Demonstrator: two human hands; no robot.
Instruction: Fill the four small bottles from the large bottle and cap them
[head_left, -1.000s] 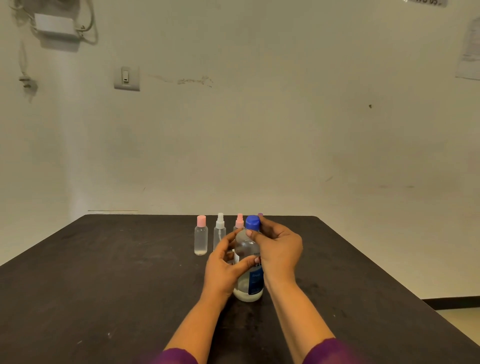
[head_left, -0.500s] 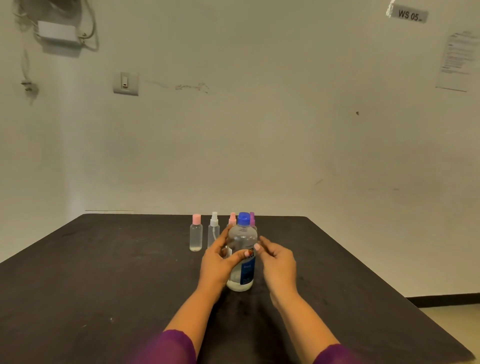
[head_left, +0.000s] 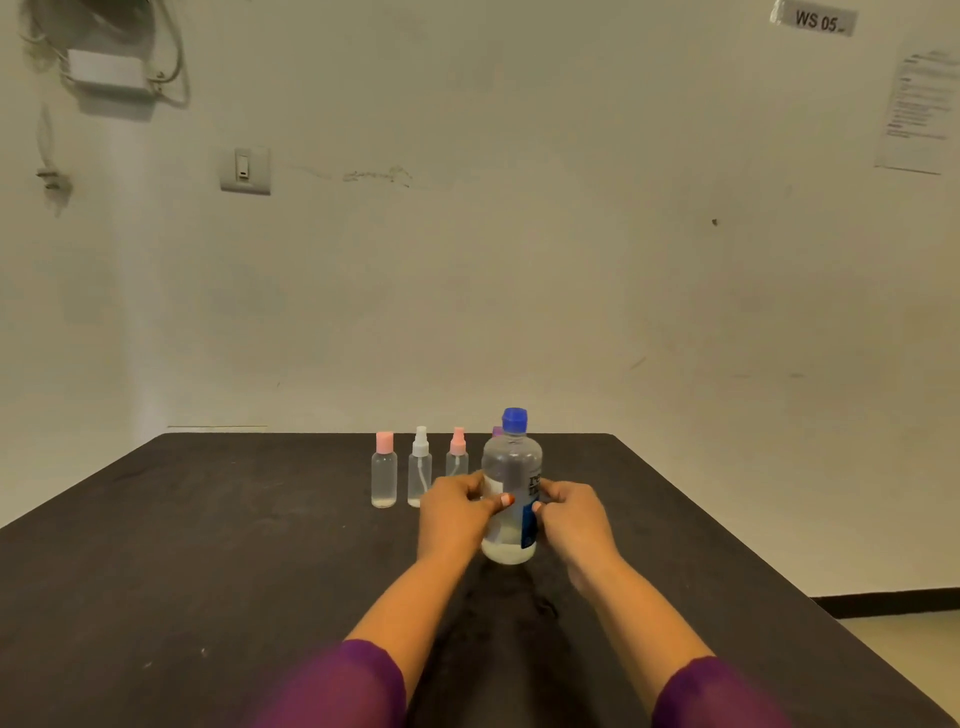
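Big bottle (head_left: 511, 483) front and centre, standing upright on the dark, matte bench (head_left: 208, 545) at twelve o'clock from the person: clear plastic, rounded shoulders, ribbed blue cap (head_left: 514, 420) screwed on, a little cloudy liquid low in the base. A blue label (head_left: 529, 526) wraps its right side, with dark block letters above it, too cut off to read. Left hand (head_left: 452, 519) comes in from nine o'clock of the bottle, its grip curled round the body, thumb with a painted nail laid across the front. Right hand (head_left: 576, 519) mirrors it from three o'clock, grip curled against the flank, thumb tip on the label edge. Purple sleeves at both forearms. Behind, toward eleven o'clock, a row of small clear bottles, all capped: the flat pink-topped bottle (head_left: 384, 475), then the white sprayer bottle (head_left: 420, 473), then the pink sprayer bottle (head_left: 457, 454), half hidden by the left hand. Just a sliver of a purple top (head_left: 497, 431) peeks out behind the big bottle's shoulder. Up on the pale wall at one o'clock, a tag (head_left: 818, 22) reads "WS 05"; below it a printed sheet (head_left: 919, 111), text too small to read. A light switch (head_left: 245, 170) sits at ten o'clock.
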